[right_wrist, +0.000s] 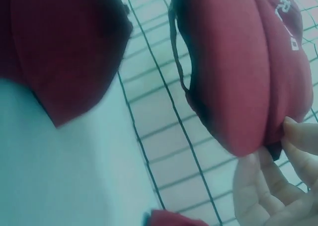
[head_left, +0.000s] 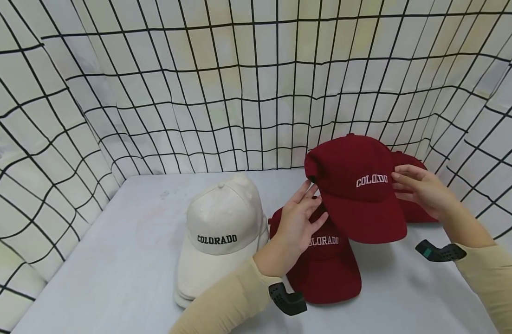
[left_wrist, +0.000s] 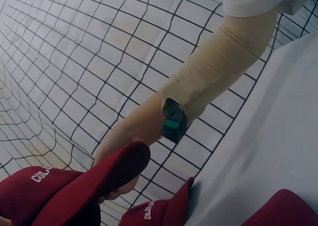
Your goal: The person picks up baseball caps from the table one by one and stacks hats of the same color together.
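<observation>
A dark red baseball cap [head_left: 356,185] with white COLORADO lettering is held up above the table, brim tilted down and toward the viewer. My left hand [head_left: 295,227] holds its left edge, fingers spread and fingertips at the rim. On the opposite side, my right hand [head_left: 420,188] pinches the cap; the right wrist view shows the thumb [right_wrist: 300,136] on the outer cloth. Below, a second red cap [head_left: 328,273] with the same lettering lies partly covered by the left hand. Another red cap [head_left: 414,211] sits behind the raised one, mostly hidden.
Left of the red caps, white COLORADO caps [head_left: 222,222] are stacked, their brims facing the viewer. The white table [head_left: 93,260] is bordered at the back and sides by black wire grid [head_left: 260,102]. Each wrist wears a dark strap-like device [head_left: 441,251].
</observation>
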Tool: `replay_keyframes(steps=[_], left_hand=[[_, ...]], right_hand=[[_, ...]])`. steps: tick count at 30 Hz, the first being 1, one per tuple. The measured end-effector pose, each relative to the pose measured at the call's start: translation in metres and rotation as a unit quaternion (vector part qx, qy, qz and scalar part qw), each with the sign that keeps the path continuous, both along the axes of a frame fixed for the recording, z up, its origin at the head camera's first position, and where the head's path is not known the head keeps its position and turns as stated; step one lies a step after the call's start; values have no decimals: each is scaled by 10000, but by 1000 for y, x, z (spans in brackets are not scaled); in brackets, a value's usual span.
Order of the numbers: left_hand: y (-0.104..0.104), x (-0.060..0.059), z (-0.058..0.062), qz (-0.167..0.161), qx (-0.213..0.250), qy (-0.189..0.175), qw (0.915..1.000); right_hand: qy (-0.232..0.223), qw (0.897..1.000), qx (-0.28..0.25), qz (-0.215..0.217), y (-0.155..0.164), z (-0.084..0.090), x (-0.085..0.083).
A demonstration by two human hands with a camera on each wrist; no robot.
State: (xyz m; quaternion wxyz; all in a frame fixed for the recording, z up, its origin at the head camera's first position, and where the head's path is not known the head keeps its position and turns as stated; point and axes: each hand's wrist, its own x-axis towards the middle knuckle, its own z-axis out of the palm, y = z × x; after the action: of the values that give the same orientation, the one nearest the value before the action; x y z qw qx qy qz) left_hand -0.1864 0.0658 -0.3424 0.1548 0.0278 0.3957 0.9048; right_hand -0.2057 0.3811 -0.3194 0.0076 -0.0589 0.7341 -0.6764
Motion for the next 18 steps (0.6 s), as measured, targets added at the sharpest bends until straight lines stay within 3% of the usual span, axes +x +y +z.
replay_keyframes(steps=[4,10,14,18], left_hand=[[-11,-3,2,15,-14,-5,10000],[-26,-7,3,141,-84,6,9999],[-33,-6,2,246,-143,-96,9995],[-40,-5,2,333,-197,-217,9990]], right_hand=[[85,9980,-619,38,-11,-8,1],[61,9944,-1039,173,-27,-16,0],[45,9867,-1503,620,-36,-22,-5],[54,9695,-2087,1288,-40,-30,-9]])
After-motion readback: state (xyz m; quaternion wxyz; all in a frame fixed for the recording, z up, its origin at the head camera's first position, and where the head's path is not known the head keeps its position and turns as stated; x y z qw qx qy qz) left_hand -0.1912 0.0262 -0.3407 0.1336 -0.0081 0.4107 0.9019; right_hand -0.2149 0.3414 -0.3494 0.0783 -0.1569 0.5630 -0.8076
